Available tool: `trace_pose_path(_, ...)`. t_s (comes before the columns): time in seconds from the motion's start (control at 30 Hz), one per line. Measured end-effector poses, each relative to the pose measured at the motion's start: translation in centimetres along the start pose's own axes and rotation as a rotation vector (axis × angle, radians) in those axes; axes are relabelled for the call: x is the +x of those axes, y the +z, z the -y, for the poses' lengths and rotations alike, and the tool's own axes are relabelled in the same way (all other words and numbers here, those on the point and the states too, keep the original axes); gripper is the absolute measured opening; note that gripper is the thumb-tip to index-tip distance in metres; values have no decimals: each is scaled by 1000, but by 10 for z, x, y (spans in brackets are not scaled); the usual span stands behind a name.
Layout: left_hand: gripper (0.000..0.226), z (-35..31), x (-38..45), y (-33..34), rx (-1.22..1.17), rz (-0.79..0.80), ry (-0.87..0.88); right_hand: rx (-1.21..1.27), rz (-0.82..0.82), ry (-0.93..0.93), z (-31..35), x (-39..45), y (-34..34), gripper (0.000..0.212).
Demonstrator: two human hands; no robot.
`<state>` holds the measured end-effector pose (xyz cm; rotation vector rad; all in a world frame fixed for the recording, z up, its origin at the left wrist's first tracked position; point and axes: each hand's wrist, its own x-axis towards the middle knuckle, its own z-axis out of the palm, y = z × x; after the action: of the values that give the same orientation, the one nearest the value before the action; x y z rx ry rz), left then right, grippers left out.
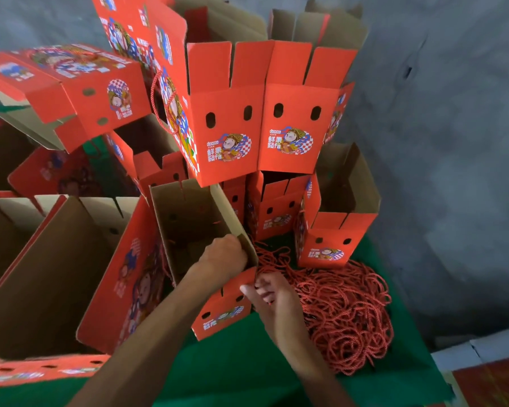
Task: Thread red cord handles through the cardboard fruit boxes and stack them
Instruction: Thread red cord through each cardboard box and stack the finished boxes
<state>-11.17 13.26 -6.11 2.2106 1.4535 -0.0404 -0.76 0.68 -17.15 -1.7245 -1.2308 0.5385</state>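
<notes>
Box (pixel 218 289) open on table (pixel 232 371): left hand (pixel 225 257) grips rim; right hand (pixel 269 295) fingers pinch cord end w/ pile (pixel 344 312) beside. Hold box steady, feed tip straight thru hole.

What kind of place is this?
Probably a small packing workshop: many open red fruit boxes stacked up, a heap of red cords on a green-covered table, against a bare grey wall.
</notes>
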Motion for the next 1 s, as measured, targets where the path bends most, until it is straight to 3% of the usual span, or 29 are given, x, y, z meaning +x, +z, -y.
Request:
trace_pose_path(0.1, 38, 6, -15, -10, 7, -66, 173, -44, -129, -48, 0, 2, 2, 29)
trace_pose_path(0.2, 62, 20, -24, -20, 27, 7, 204, -182, -35, -262, 4, -6, 7, 19)
trace_pose_path(0.3, 28, 28, -18, -24, 162, 136, 254, -443, 51, -471, -2, -24, 17, 16)
trace_pose_path(0.4, 28, 21, -11, -25, 140, 106, 333, -549, 152, -389, -7, -41, 24, 32)
trace_pose_path(0.53, 20, -3, -11, -13, 290, -79, 405, -622, 353, -227, -11, -45, 24, 58)
trace_pose_path(0.7, 30, -22, -26, 1, 300, -371, 468, -709, 348, -194, -14, -27, 16, 42)
trace_pose_path(0.77, 33, -18, -38, 0, 138, -612, 557, -698, 335, -177, -14, -24, 16, 37)
trace_pose_path(0.87, 28, 16, -45, -1, -171, -905, 711, -697, 274, -212, -14, -20, 8, 46)
trace_pose_path(1.0, 64, 67, -43, 17, -238, -842, 572, -644, 130, -308, -3, -9, -20, 53)
